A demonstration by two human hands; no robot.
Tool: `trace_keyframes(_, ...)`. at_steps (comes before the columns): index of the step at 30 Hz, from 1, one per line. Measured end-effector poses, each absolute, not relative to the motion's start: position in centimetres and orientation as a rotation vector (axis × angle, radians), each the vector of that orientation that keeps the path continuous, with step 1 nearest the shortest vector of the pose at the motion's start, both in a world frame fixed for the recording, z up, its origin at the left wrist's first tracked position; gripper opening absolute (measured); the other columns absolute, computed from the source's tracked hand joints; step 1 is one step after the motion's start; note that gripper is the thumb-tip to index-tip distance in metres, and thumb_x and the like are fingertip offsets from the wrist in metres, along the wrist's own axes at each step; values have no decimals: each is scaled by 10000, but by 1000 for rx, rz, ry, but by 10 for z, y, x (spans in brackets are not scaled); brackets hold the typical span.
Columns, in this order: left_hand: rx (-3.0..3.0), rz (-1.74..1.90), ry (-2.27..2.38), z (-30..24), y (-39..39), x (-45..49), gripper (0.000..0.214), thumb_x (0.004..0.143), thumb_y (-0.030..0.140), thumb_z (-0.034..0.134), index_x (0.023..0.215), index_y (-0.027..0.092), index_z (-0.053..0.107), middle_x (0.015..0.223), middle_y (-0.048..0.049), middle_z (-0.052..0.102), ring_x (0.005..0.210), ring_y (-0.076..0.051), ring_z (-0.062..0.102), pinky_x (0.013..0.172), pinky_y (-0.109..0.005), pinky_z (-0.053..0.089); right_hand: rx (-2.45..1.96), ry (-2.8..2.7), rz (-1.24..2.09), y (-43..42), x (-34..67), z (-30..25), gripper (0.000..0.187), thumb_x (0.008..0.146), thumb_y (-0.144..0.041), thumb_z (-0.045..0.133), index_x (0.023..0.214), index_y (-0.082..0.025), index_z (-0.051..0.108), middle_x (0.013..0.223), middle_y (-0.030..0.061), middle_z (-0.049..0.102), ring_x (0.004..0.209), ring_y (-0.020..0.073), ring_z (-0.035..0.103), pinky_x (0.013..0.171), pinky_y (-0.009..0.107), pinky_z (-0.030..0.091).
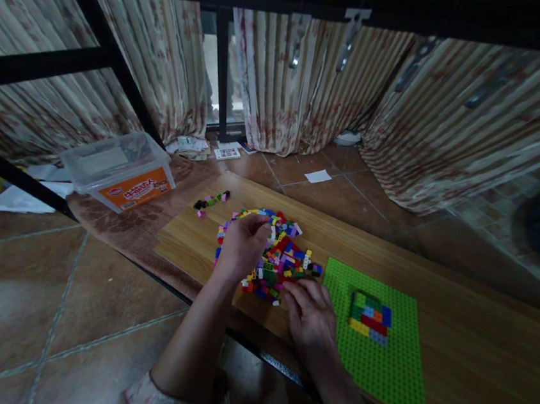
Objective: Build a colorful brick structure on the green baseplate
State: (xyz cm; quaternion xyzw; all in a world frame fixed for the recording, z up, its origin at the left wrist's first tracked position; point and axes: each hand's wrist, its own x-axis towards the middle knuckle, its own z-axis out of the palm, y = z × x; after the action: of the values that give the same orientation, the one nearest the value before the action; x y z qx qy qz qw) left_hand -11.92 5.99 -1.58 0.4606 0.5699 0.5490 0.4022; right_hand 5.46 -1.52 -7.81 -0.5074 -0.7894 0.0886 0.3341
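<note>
L hand (242, 244) over brick pile (288, 255); R hand (312, 314) at edge, nr grn baseplate (391, 375); can't tell if gripping.

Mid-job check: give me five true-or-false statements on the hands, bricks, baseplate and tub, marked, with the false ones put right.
1. The left hand is over the brick pile. True.
2. The green baseplate has no bricks on it. False: a patch of multicoloured bricks sits on it.
3. The right hand is at the near side of the brick pile. True.
4. In the picture, the clear plastic tub stands right of the green baseplate. False: it stands far to the left, on a brown cloth.
5. A smaller group of bricks lies apart from the brick pile. True.
</note>
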Motion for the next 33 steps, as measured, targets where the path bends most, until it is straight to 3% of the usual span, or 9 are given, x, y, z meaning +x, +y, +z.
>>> trace_keyframes(12, 1177, 1373, 1498, -9, 60, -129, 234, 750, 307, 601, 878, 126, 676, 639, 22, 583, 546, -85, 462, 508, -192, 349, -1352, -2102, 289, -32, 44, -71, 150, 834, -309, 649, 953, -218, 661, 937, 47, 637, 899, 227, 539, 817, 380, 413)
trace_keyframes(20, 1166, 1369, 1511, -7, 59, -130, 223, 747, 298, 597, 873, 130, 673, 645, 25, 592, 521, -78, 442, 494, -190, 344, -1462, -2056, 176, -26, 50, -75, 134, 881, -214, 551, 936, -200, 672, 881, 51, 638, 851, 222, 527, 791, 376, 409)
trace_keyframes(27, 1114, 1394, 1464, -8, 60, -127, 195, 729, 271, 613, 846, 129, 676, 636, 22, 594, 551, -87, 477, 511, -188, 361, -1345, -2157, 244, -27, 40, -71, 249, 894, -235, 528, 1115, -204, 640, 1033, 82, 605, 930, 236, 518, 834, 399, 431)
trace_keyframes(33, 1083, 1375, 1436, -7, 60, -124, 206, 713, 273, 649, 860, 133, 684, 680, 6, 636, 577, -97, 512, 530, -196, 385, -1423, -2164, 245, -25, 33, -75, 199, 891, -233, 533, 1053, -188, 640, 1027, 95, 605, 956, 252, 524, 864, 420, 444)
